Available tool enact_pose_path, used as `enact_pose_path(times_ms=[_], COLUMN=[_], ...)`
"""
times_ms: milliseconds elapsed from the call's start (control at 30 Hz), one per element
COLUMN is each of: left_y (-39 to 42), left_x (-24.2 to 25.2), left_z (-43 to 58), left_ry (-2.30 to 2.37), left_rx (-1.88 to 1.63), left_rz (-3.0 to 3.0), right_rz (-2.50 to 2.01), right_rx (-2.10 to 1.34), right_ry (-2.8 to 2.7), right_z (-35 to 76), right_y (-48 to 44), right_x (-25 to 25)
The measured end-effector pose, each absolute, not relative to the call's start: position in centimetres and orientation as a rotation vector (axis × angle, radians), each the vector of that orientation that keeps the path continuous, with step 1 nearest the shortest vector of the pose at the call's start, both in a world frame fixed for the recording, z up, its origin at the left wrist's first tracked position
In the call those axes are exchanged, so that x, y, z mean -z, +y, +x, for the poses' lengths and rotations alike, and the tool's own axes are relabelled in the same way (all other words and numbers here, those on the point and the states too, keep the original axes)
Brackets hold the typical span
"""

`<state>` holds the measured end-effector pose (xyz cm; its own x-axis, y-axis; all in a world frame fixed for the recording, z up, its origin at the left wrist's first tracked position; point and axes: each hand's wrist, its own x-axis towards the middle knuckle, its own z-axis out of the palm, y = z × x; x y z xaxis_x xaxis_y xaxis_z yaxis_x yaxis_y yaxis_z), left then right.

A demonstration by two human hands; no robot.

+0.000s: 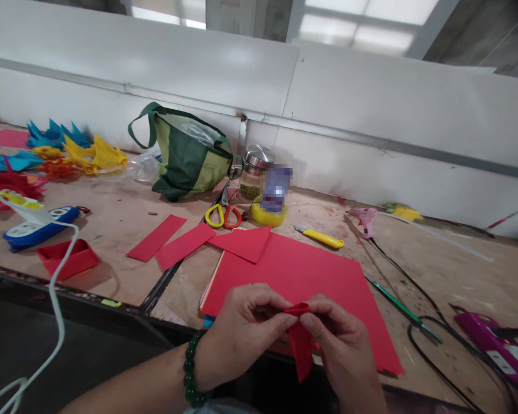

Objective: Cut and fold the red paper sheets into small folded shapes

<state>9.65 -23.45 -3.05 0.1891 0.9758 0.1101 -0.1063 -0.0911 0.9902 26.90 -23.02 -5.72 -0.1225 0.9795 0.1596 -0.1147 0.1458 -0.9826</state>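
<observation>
A small folded piece of red paper (301,348) is pinched between both hands near the table's front edge, its pointed end hanging down. My left hand (246,328), with a green bead bracelet at the wrist, grips its upper left side. On the upper right side my right hand (343,345) holds it with thumb and fingers closed. Beneath and behind the hands lies a stack of large red sheets (302,270). Cut red pieces (185,244) are spread to the upper left of the stack. A folded red paper ring (69,259) sits farther left.
Scissors (223,213), a yellow cutter (323,237), a glass jar (251,178) and a green bag (190,155) stand or lie behind. Right: pink glue gun (365,220), green pen-like tool (403,307), purple power strip (494,348), black cable. Left: blue power strip (41,230), white cable, coloured paper shapes (95,154).
</observation>
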Motion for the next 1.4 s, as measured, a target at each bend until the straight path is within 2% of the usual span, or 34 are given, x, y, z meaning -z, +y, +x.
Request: enact_pose_path(times_ms=[333,633,1000,1400], left_y=[-23.7,-24.3,-23.9,-23.7], left_x=[3.3,2.9,3.3,3.0], left_z=[9.3,9.2,9.3,9.0], left_ry=[0.986,1.002,0.944,1.019], left_rx=[-1.282,-1.324,-1.212,-1.249], left_rz=[1.532,1.768,1.252,1.512], right_rz=[-0.945,-0.888,-0.855,-0.909], right_rx=[-1.295,-1.141,-1.169,-1.147], right_ry=[-1.299,-1.402,-1.341,-1.399], right_z=[26.6,26.7,26.5,26.2], right_y=[-23.1,-23.5,-23.3,-23.3], right_x=[5.6,4.8,5.5,5.3])
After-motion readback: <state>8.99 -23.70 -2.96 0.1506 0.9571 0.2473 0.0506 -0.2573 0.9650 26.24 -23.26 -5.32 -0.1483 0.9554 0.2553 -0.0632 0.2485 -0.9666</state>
